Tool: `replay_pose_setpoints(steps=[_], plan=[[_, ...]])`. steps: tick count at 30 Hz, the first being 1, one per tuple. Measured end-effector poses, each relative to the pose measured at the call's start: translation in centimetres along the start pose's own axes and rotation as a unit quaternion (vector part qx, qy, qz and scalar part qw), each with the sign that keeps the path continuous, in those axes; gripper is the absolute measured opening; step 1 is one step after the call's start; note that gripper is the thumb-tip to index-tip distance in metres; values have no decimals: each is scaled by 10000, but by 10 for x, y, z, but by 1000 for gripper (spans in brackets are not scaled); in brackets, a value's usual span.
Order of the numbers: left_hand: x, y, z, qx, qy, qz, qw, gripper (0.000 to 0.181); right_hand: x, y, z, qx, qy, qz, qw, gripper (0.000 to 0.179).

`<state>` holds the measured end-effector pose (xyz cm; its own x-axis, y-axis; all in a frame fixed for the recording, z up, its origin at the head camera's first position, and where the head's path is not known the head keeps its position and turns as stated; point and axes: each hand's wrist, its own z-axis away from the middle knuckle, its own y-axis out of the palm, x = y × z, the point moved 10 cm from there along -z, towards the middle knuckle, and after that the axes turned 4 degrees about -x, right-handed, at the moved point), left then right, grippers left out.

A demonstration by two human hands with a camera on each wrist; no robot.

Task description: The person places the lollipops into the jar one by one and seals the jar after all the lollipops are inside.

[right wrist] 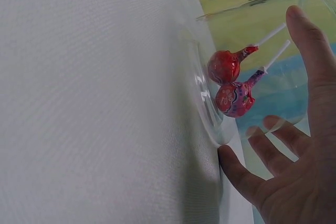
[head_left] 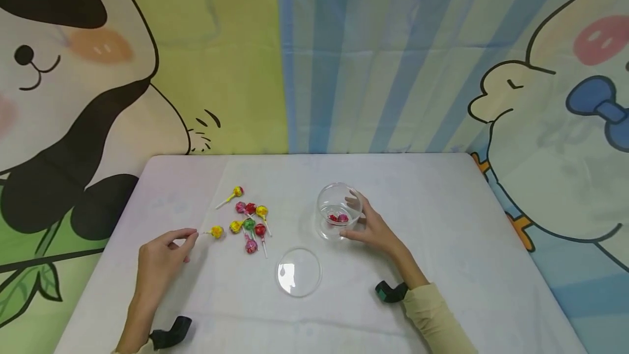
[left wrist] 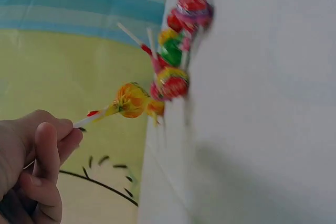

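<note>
My left hand [head_left: 164, 258] pinches the white stick of a yellow lollipop [head_left: 217, 231] between thumb and fingertips. In the left wrist view that lollipop [left wrist: 131, 99] points away from the hand, its wrapper yellow and orange. Around a clear jar [head_left: 325, 199] on the table, my right hand [head_left: 377, 228] curls its thumb and fingers from the right side. Inside the jar, the right wrist view shows a red lollipop [right wrist: 224, 67] and a purple-red lollipop [right wrist: 234, 99] lying at the bottom, sticks leaning toward the mouth.
Several wrapped lollipops lie loosely grouped left of the jar, among them a green one [head_left: 249, 224] and a yellow one [head_left: 238, 191] farther back. A round clear lid [head_left: 300, 266] rests flat in front of the jar. A printed cloth [head_left: 373, 59] hangs behind the white table [head_left: 442, 190].
</note>
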<state>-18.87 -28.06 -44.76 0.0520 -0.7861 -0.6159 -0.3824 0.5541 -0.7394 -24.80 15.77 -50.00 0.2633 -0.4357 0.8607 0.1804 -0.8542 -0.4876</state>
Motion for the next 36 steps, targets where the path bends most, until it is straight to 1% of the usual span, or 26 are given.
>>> replay_pose_setpoints(steps=[2, 3, 6, 7, 10, 13, 14, 17, 18, 19, 20, 22, 25, 27, 29, 34, 36], plan=[[-24, -8, -1, -205, 429, 275, 9985, 16, -1, 1, 0, 14, 31, -4, 10000, 103], [-36, -10, -1, -250, 657, 397, 9967, 16, -1, 1, 0, 13, 52, -4, 10000, 103], [-67, -9, 1, -177, 1151, 647, 9911, 16, -2, 2, 0, 46, 127, 30, 9999, 103], [-75, -7, 2, -122, 1260, 717, 9894, 16, 0, 3, 1, 63, 157, 40, 9998, 103], [-94, 1, 4, 49, 1498, 993, 9837, 17, 18, 1, 3, 101, 164, 89, 9998, 101], [-112, 11, 3, 228, 1537, 1472, 9768, 17, 35, -3, 5, 111, 142, 88, 9998, 98], [-119, 14, 2, 271, 1569, 1676, 9729, 17, 38, -4, 5, 105, 134, 93, 9998, 97], [-146, 22, -3, 372, 1779, 2192, 9586, 16, 37, -4, 6, 97, 182, 72, 9998, 97], [-156, 25, -4, 440, 1873, 2304, 9539, 16, 37, -4, 6, 98, 198, 72, 9997, 97], [-168, 29, -6, 496, 2034, 2423, 9473, 15, 37, -4, 6, 95, 213, 76, 9997, 97], [-179, 33, -7, 573, 2207, 2481, 9415, 14, 37, -4, 6, 92, 230, 85, 9997, 98], [-202, 44, -9, 778, 2523, 2424, 9336, 13, 37, -4, 6, 90, 243, 94, 9996, 98], [-228, 61, -9, 1151, 2888, 2271, 9229, 14, 38, -4, 5, 87, 288, 97, 9995, 98], [-238, 70, -9, 1303, 2999, 2156, 9201, 16, 38, -3, 5, 101, 307, 112, 9994, 97], [-245, 75, -8, 1373, 3039, 2171, 9174, 17, 37, -2, 5, 112, 328, 112, 9993, 97], [-257, 77, -7, 1284, 3172, 2411, 9082, 15, 37, -2, 5, 136, 327, 60, 9994, 97], [-260, 80, -7, 1306, 3172, 2471, 9062, 15, 37, -3, 5, 149, 329, 19, 9993, 97]])
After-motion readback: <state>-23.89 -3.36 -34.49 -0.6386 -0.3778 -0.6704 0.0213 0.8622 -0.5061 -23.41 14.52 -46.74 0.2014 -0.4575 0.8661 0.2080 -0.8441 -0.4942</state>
